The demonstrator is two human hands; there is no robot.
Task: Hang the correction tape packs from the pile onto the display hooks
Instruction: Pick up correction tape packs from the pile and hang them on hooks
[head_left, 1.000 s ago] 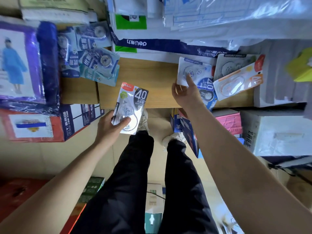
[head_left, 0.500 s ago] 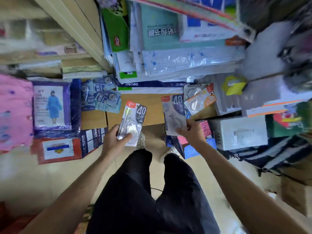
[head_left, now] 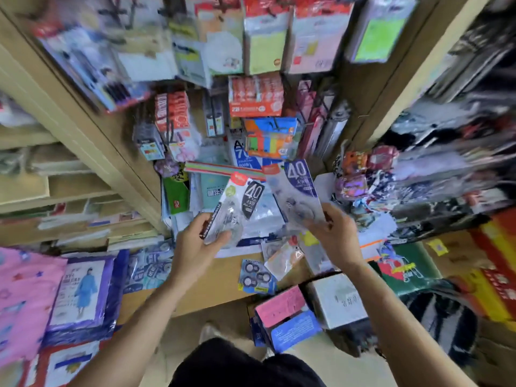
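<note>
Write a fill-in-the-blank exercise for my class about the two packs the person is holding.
1. The left hand holds the left pack, whose number panel is ____.
2. The right hand holds the right pack, whose number panel is ____.
3. Both packs show the number ____.

Missing words: black; blue; 40.

A raincoat pack (head_left: 81,289) is laid at the left, beside a pink pack (head_left: 22,297). A pink box (head_left: 280,304) and a white box (head_left: 337,300) are set just beside each other at the near edge of the counter (head_left: 212,286). Sticky notes (head_left: 265,48) and an orange pack (head_left: 255,94) are hung above, blurred.
</note>
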